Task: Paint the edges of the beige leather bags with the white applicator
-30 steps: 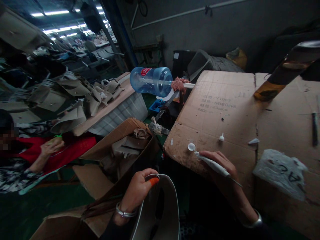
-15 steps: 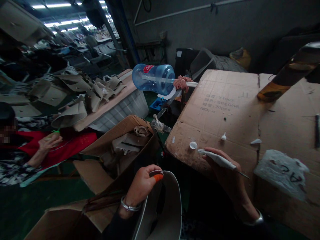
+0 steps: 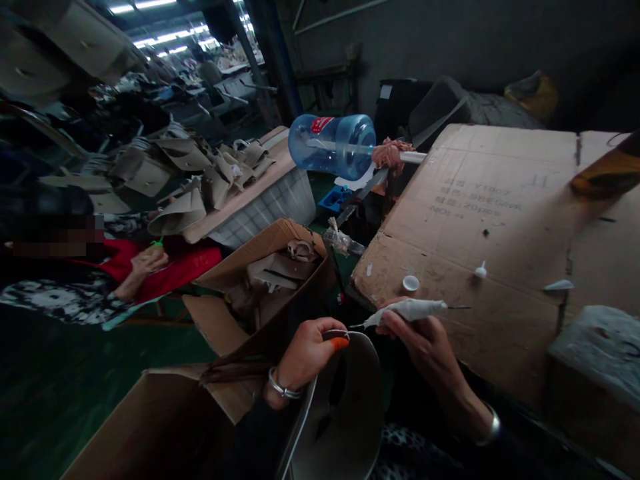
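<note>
My left hand (image 3: 313, 353), with an orange cover on a fingertip, pinches the rim of a grey-beige bag piece (image 3: 353, 407). The piece hangs down below it in a curve, and its lower end runs out of view. In my right hand (image 3: 425, 340) is a white-wrapped tool (image 3: 410, 311) with a thin metal point at each end. Its left point is at the rim beside my left fingertips; whether it touches I cannot tell. Just beyond the tool, a small white cup (image 3: 411, 283) stands on the cardboard-covered table (image 3: 465, 233).
On the cardboard lie a small white nozzle (image 3: 481, 270) and a plastic bag (image 3: 603, 347). Left of the table stands an open carton (image 3: 205, 327) with beige pieces. A blue water bottle (image 3: 333, 143) lies behind. At left, a person (image 3: 143, 263) sits near stacked bags (image 3: 220, 180).
My right hand has brought the tool from the cup leftward and down to the bag rim held in my left hand. The view has turned slightly left.
</note>
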Tool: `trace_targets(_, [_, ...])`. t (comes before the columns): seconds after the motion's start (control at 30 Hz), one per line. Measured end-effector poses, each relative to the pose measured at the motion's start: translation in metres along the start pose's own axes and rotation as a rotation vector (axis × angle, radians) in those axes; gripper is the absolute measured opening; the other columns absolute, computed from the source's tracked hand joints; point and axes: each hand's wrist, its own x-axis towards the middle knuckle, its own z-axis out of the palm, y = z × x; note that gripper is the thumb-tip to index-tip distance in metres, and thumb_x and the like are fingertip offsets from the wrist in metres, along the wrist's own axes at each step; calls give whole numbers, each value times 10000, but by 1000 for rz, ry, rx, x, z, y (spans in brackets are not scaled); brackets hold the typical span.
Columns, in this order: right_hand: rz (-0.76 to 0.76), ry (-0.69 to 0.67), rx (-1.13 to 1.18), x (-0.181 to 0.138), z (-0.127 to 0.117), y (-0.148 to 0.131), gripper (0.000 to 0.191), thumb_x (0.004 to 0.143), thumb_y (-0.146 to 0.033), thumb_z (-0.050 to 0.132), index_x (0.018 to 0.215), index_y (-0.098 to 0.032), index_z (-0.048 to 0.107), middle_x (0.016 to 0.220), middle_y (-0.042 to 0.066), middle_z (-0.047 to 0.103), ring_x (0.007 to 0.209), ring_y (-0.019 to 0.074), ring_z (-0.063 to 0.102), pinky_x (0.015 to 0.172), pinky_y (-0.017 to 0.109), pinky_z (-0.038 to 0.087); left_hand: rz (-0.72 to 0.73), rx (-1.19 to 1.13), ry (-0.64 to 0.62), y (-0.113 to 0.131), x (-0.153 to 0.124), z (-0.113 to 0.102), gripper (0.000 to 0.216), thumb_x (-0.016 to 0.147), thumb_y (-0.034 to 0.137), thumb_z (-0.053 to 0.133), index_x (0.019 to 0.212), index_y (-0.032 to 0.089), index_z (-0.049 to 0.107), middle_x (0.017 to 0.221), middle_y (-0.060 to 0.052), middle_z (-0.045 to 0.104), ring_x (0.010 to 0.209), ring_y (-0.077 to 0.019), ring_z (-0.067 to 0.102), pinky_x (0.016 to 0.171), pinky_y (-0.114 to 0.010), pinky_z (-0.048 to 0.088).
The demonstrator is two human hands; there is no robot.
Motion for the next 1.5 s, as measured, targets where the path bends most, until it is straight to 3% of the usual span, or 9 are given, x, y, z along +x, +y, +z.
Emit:
trace_targets(0.37, [13, -91, -73, 8, 8, 23, 288, 887, -479, 686, 922, -195, 656, 720, -14, 650, 679, 135, 608, 634, 249, 485, 50, -9, 9, -1, -1, 2, 163, 795, 230, 671, 907, 174, 775, 905, -36, 787, 864, -199, 698, 802, -263, 490])
trace_targets(0.93, [-54, -170, -263, 13, 9, 12, 346, 923, -500, 612, 769, -191, 636, 663, -14, 614, 643, 132, 572, 608, 255, 441, 116, 7, 65, -3, -4, 10, 118, 787, 203, 657, 783, 172, 772, 841, -47, 760, 816, -197, 662, 760, -272, 464])
trace_targets(1.23, [-51, -221, -406, 27, 24, 5, 340, 923, -461, 585, 716, -192, 598, 595, -30, 579, 571, 117, 512, 547, 257, 369, 113, -14, 37, -9, 0, 14, 68, 723, 161, 662, 708, 172, 727, 768, -20, 702, 761, -175, 613, 709, -271, 426])
trace_targets(1.37, [-105, -142, -325, 25, 26, 1, 351, 920, -461, 600, 691, -194, 606, 593, -26, 573, 575, 122, 517, 551, 261, 388, 65, -97, 51, -7, 0, 11, 46, 710, 185, 671, 708, 167, 713, 714, -6, 669, 718, -161, 580, 680, -260, 413])
trace_targets(1.5, [-157, 72, -199, 17, 10, -2, 311, 896, -479, 655, 755, -202, 666, 687, 0, 637, 649, 151, 596, 623, 283, 473, 30, -109, 82, -5, -1, 7, 72, 726, 216, 658, 702, 165, 703, 689, -3, 654, 686, -155, 563, 647, -255, 403])
